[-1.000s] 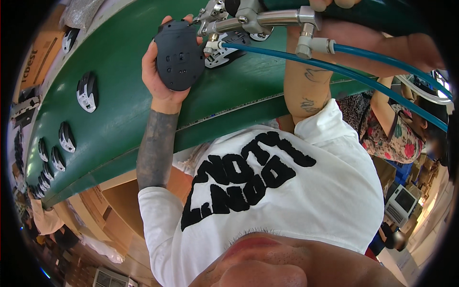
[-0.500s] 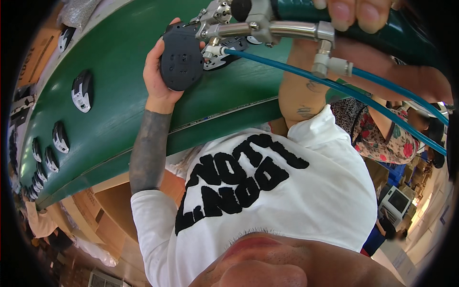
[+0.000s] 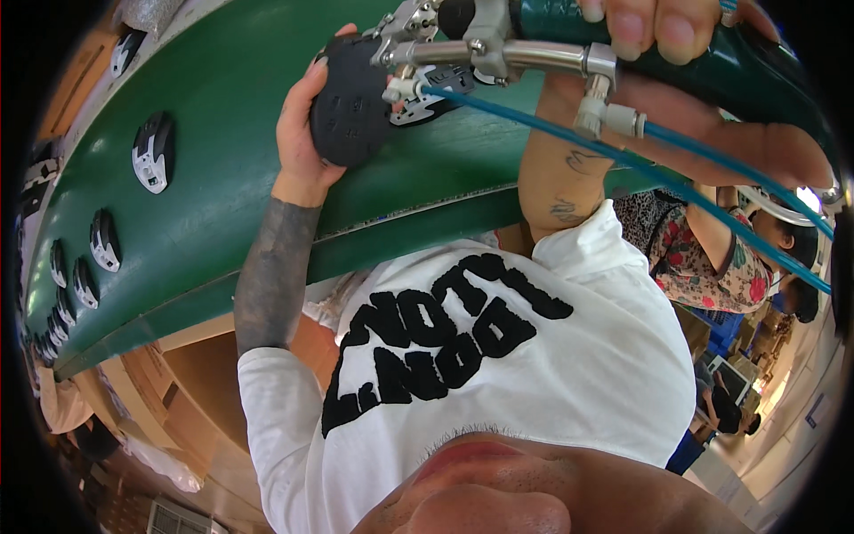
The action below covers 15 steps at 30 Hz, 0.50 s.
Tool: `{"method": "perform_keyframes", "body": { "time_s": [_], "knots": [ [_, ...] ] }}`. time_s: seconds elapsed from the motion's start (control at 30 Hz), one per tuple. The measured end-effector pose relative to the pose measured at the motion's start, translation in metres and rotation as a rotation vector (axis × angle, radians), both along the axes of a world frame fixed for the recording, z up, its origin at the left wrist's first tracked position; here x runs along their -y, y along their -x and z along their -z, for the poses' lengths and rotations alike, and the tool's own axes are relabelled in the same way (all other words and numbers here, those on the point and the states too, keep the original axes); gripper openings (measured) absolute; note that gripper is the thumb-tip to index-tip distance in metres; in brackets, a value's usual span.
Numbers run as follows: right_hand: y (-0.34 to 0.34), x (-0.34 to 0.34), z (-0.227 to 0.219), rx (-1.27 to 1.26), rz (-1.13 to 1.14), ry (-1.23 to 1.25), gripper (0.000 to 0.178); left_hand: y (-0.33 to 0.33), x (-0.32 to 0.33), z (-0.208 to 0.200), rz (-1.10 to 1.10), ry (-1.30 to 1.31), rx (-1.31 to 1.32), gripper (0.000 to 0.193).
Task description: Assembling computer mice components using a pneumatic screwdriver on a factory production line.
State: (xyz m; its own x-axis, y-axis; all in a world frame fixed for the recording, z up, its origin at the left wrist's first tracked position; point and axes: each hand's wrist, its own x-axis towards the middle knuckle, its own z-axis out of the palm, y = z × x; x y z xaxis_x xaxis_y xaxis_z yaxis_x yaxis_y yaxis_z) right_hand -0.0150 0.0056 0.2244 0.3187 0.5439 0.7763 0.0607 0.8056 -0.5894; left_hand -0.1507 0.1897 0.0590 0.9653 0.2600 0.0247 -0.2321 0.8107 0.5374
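My left hand grips a black computer mouse shell by its edge, its flat underside toward me, over the green belt. My right hand is wrapped round a dark green tool body, with its fingertips over the top. A metal tube bracket and blue hoses are fixed to this tool. Its metal head overlaps the near edge of the shell; I cannot tell whether they touch. Behind the head lies another black and white mouse part, partly hidden.
On the belt's left side lie several black and white mouse parts, in a row toward the far end. Cardboard boxes stand below it. Another person in a flowered top is at the right.
The mouse shell and my left hand have shifted slightly right and its underside has tilted. The loose mouse parts on the left have moved a little up and left in the picture.
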Motion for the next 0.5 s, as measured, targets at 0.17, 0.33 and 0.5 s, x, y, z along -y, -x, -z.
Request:
{"method": "perform_keyframes", "body": {
  "time_s": [0.17, 0.33, 0.5],
  "knots": [
    [0.006, -0.011, 0.002, -0.046, 0.009, 0.004, 0.065, -0.009, -0.019, 0.002, -0.306, 0.025, -0.164, 0.048],
    [-0.011, -0.027, 0.006, 0.124, -0.469, 0.138, 0.078, 0.002, -0.027, -0.015, -0.347, 0.164, 0.048, 0.043],
    [0.000, -0.038, 0.010, 0.105, -0.480, 0.105, 0.071, 0.005, -0.024, -0.019, -0.359, 0.170, 0.048, 0.042]
  ]
}}
